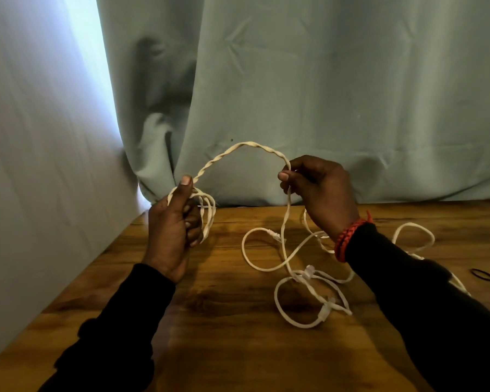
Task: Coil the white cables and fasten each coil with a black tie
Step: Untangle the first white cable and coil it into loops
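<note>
Left grip (176, 222) holds a small coil of white cable (207, 213) above the table (224, 321), thumb pinning the loops; right grip (314, 190) pinches the same cable where a twisted arc (238, 149) spans between my hands. Slack lies looped on the table, partly hidden under my right sleeve (436, 306). Black tie (488, 277) sits near the right edge, cut off. Curtain (323, 94) close behind. No legible writing.
</note>
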